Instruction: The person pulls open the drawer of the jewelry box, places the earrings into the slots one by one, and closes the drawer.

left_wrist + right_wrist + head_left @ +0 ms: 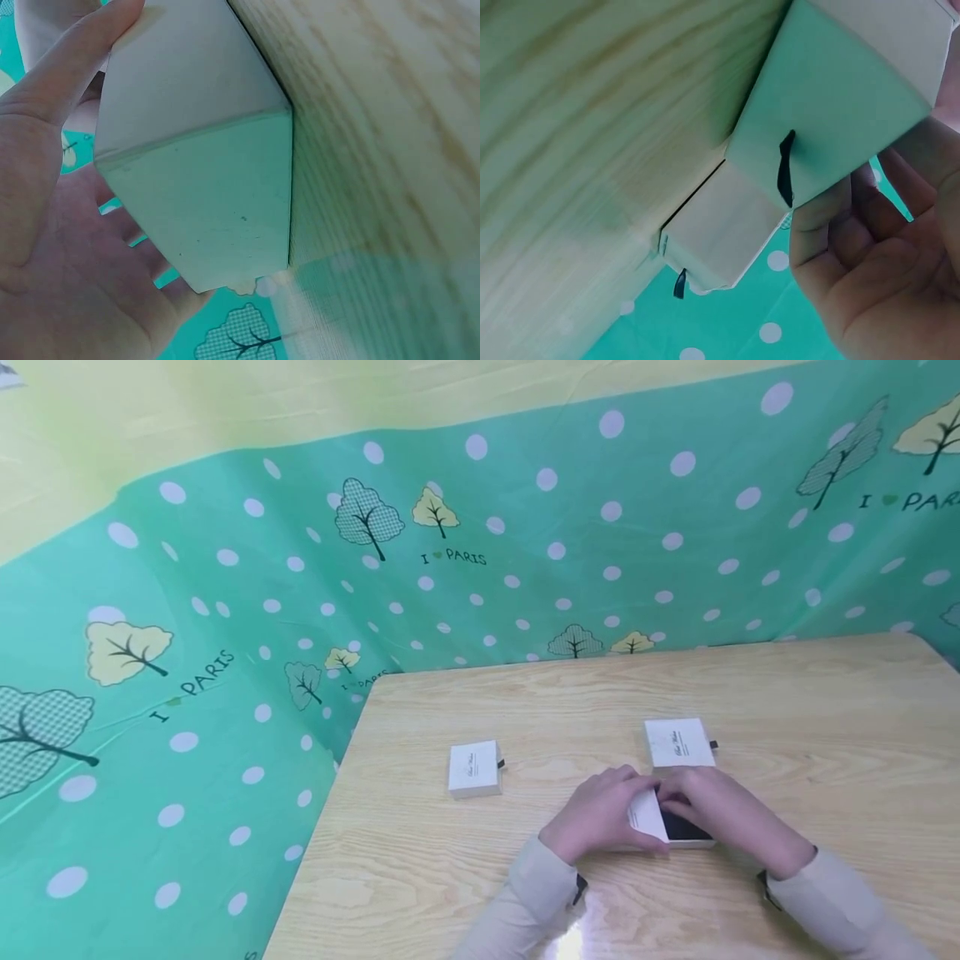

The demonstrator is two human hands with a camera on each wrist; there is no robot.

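Nearest the person, two pale sleeves (525, 902) enter from the bottom edge of the head view. Both hands meet on one small white box (651, 817) lying on the table (825, 710), near its front edge. The left hand (600, 814) grips the box's white sleeve part from the left, thumb along one face and fingers curled behind it, as the left wrist view shows. The right hand (720, 814) covers the right end of the box, fingers curled around it; a dark inner surface (682, 828) shows between the hands. In the right wrist view a black pull tab (784, 169) sits on the box end beside the right hand's fingers (855, 247).

Just beyond the hands stands a second box (678, 743), white, with a small black tab on its right side. A third box (475, 768) lies well to the left, apart from the others, its tab also on the right.

Behind the table hangs a green cloth (525, 543) with white dots, trees and lettering
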